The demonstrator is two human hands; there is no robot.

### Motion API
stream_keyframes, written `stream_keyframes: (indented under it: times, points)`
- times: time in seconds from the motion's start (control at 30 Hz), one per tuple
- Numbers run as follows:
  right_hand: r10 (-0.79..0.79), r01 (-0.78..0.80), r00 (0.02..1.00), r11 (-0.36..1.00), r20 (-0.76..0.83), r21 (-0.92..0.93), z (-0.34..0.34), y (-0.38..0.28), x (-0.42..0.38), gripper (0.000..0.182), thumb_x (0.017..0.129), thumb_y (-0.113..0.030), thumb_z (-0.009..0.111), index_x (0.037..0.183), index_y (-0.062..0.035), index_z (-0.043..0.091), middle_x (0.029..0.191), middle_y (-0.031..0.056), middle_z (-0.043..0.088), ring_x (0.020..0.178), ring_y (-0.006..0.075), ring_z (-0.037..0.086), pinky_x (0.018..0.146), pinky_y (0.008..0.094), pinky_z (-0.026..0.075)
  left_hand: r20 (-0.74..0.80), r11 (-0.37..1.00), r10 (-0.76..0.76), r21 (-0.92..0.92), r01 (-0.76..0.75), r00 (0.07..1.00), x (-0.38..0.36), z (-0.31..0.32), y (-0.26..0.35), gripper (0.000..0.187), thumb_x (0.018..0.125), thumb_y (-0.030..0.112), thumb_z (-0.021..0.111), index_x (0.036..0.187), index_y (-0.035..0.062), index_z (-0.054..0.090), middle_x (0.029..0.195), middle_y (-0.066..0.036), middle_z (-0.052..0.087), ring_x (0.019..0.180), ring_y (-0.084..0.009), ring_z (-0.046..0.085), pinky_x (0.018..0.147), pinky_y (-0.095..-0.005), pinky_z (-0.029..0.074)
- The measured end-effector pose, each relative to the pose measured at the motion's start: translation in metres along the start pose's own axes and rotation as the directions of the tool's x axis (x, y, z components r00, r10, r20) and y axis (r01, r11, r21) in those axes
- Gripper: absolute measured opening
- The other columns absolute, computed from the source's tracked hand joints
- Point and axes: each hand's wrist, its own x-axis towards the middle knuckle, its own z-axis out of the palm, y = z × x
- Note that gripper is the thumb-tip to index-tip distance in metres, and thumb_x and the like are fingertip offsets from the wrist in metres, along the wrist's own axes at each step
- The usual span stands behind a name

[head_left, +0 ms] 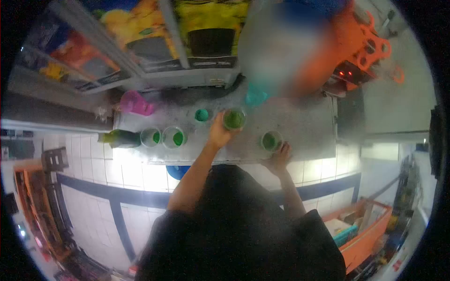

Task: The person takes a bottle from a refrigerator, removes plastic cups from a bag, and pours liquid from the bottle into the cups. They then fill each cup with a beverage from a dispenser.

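My left hand (222,131) is wrapped round a clear cup (234,119) with green contents. My right hand (278,159) curls against the near right side of another clear cup (271,141), also with green in it, over the metal counter (225,152). Left of my hands stand two more clear cups, one (151,137) beside the other (174,137), each with some bright green inside. A small teal cup (201,115) is just left of my left hand. At the counter's left end is a green bottle-like container (121,139).
A pink pitcher-like container (136,104) sits at the back left, and a teal object (256,95) at the back middle. Dispensing machines with fruit pictures (213,42) line the back. A large blurred shape and an orange part (370,47) fill the upper right. An orange crate (368,234) stands low right.
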Motion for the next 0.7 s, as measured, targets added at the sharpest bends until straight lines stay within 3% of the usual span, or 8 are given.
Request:
stream_keyframes:
  times: [0.2,0.3,0.43,0.5,0.53,0.6,0.63,0.7]
  points:
    - [0.003,-0.004,1.000,0.998,0.001,0.056,-0.006,-0.002,0.000,0.147,0.060,-0.084,0.069,0.154,0.0032,-0.003,0.159,0.0332,-0.005,0.148,0.0492,-0.009,0.106,0.0768,0.000,0.316,0.991,-0.065,-0.088,0.098,0.947,-0.037,0.025,0.013,0.101,0.058,0.029,0.093,0.141,0.0009,0.042,0.138,-0.019,0.053,0.125,-0.0341,0.054,0.107,-0.0420,0.043]
    - [-0.027,0.027,1.000,0.998,-0.011,0.056,-0.002,0.001,-0.002,0.146,0.060,-0.083,0.069,0.154,0.0026,-0.002,0.159,0.0336,-0.005,0.148,0.0491,-0.008,0.106,0.0771,-0.001,0.355,0.996,0.084,-0.062,-0.066,0.931,-0.046,0.023,0.006,0.100,0.063,0.029,0.090,0.143,0.0002,0.038,0.137,-0.021,0.054,0.124,-0.0366,0.056,0.105,-0.0419,0.045]
    - [-0.071,0.079,0.994,0.993,-0.088,0.092,0.013,0.011,0.003,0.144,0.062,-0.082,0.070,0.155,0.0007,-0.003,0.159,0.0333,-0.006,0.148,0.0494,-0.008,0.105,0.0773,-0.004,0.248,0.904,-0.109,0.428,-0.008,0.963,-0.106,-0.020,-0.020,0.083,0.074,0.027,0.083,0.138,-0.0020,0.040,0.133,-0.025,0.055,0.117,-0.0402,0.059,0.097,-0.0447,0.048]
    - [-0.064,0.068,0.996,0.995,-0.068,0.068,0.007,0.010,0.002,0.143,0.063,-0.081,0.070,0.155,0.0006,-0.003,0.159,0.0335,-0.005,0.148,0.0498,-0.008,0.105,0.0775,-0.003,0.053,0.806,-0.587,0.139,0.576,0.808,-0.128,-0.066,-0.006,0.080,0.075,0.030,0.084,0.134,-0.0043,0.042,0.131,-0.025,0.055,0.114,-0.0395,0.060,0.094,-0.0467,0.049]
    - [-0.046,0.048,0.998,0.998,-0.045,0.034,0.007,0.005,0.002,0.142,0.064,-0.080,0.070,0.155,0.0005,-0.003,0.159,0.0337,-0.005,0.148,0.0501,-0.007,0.105,0.0777,-0.003,0.020,0.797,-0.594,0.151,0.585,0.804,-0.134,-0.079,-0.011,0.080,0.075,0.030,0.084,0.134,-0.0043,0.042,0.131,-0.025,0.055,0.114,-0.0395,0.060,0.094,-0.0467,0.049]
    - [-0.073,0.075,0.997,0.996,-0.034,0.055,0.021,0.019,0.004,0.143,0.063,-0.080,0.071,0.155,0.0007,-0.003,0.159,0.0336,-0.005,0.148,0.0500,-0.008,0.105,0.0779,-0.003,-0.428,0.831,-0.524,-0.068,0.551,0.737,-0.151,-0.099,-0.027,0.084,0.077,0.031,0.084,0.137,-0.0060,0.040,0.131,-0.025,0.054,0.120,-0.0380,0.055,0.100,-0.0467,0.045]
    - [-0.064,0.066,0.997,0.997,-0.038,0.051,0.027,0.019,0.005,0.144,0.062,-0.079,0.073,0.155,0.0009,-0.003,0.159,0.0334,-0.005,0.148,0.0499,-0.009,0.105,0.0781,-0.004,-0.453,0.826,-0.523,-0.062,0.560,0.721,-0.151,-0.104,-0.038,0.084,0.077,0.031,0.084,0.137,-0.0060,0.040,0.131,-0.025,0.054,0.120,-0.0380,0.055,0.100,-0.0467,0.045]
    - [-0.053,0.054,0.998,0.995,-0.015,0.079,0.017,0.008,0.003,0.145,0.062,-0.078,0.073,0.155,0.0010,-0.004,0.159,0.0334,-0.005,0.147,0.0501,-0.011,0.105,0.0781,-0.004,-0.612,0.938,-0.335,-0.144,0.315,0.716,-0.134,-0.094,-0.064,0.091,0.076,0.029,0.086,0.141,-0.0080,0.035,0.134,-0.023,0.050,0.126,-0.0353,0.049,0.106,-0.0461,0.039]
